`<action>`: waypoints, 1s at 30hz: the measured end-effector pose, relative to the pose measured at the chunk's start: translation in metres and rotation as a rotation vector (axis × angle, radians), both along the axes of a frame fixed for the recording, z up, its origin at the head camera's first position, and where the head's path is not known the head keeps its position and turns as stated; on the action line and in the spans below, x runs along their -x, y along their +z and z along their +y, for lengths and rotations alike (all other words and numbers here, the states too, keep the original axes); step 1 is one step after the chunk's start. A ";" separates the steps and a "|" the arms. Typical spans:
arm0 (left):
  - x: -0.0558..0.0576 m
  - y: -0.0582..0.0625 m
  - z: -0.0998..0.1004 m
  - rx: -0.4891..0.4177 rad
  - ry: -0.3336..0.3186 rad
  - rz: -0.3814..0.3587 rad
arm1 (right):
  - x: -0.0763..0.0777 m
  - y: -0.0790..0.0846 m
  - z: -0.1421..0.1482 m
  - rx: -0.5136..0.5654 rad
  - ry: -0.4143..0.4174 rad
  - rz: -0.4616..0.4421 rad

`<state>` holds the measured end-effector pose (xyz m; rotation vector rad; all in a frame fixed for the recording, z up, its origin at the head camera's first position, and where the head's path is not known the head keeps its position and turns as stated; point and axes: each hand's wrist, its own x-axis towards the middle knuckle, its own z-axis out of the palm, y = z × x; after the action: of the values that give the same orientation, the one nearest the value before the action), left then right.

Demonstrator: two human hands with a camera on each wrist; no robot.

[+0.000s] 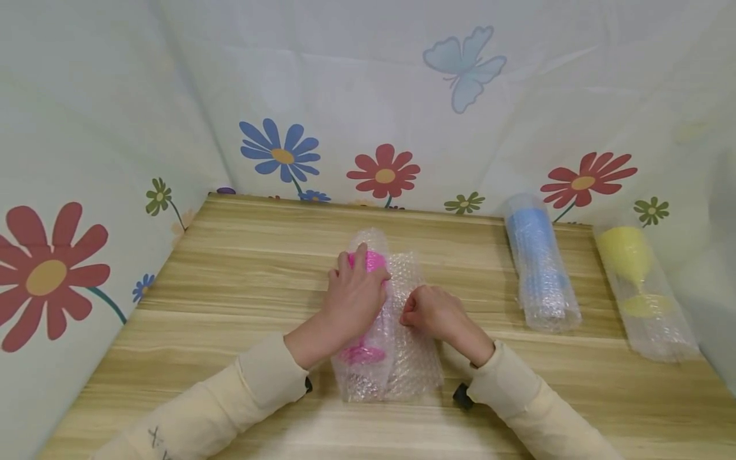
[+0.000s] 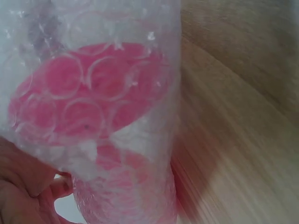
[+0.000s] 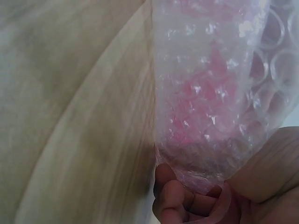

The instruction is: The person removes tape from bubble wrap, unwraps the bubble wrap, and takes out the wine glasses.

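A pink goblet (image 1: 362, 355) lies on its side in bubble wrap (image 1: 415, 364) at the middle of the table, its foot toward me. My left hand (image 1: 353, 294) lies over the wrapped goblet and grips it, fingers curved across the bowl end, hiding much of the stem. To the right, a flap of the wrap spreads flat on the table. The edge of the wrap is pinched between the thumb and fingers of my right hand (image 3: 187, 200). In the left wrist view, the round pink foot (image 2: 93, 93) shows through the bubbles.
At the right of the wooden table (image 1: 241, 268) lie two more bubble-wrapped things: a blue one (image 1: 535, 249) and a yellow goblet (image 1: 627, 255). A white flowered sheet (image 1: 345, 76) stands behind the table and along its left and right sides.
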<state>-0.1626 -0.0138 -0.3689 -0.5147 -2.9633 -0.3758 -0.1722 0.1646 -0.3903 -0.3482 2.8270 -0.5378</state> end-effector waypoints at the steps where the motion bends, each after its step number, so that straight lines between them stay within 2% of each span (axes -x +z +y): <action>1: 0.000 -0.001 0.000 -0.008 0.003 -0.002 | 0.000 0.000 0.000 -0.001 -0.001 -0.001; 8: -0.001 -0.003 -0.003 -0.034 0.013 -0.039 | 0.000 -0.001 0.002 0.002 -0.001 0.006; 17: -0.001 -0.007 -0.013 -0.100 -0.002 -0.007 | 0.000 -0.003 0.002 0.002 0.006 0.010; 20: -0.001 -0.005 -0.017 -0.139 -0.011 -0.041 | 0.000 -0.003 0.002 0.007 0.010 0.012; 26: -0.001 -0.002 -0.033 -0.287 0.012 -0.157 | -0.001 -0.004 0.002 0.031 0.003 0.006; 30: 0.000 -0.005 -0.043 -0.355 0.024 -0.182 | -0.001 -0.004 0.003 0.031 0.003 0.008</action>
<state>-0.1629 -0.0570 -0.3734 -0.4202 -2.9643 -0.9703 -0.1709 0.1673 -0.3945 -0.3606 2.8280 -0.5814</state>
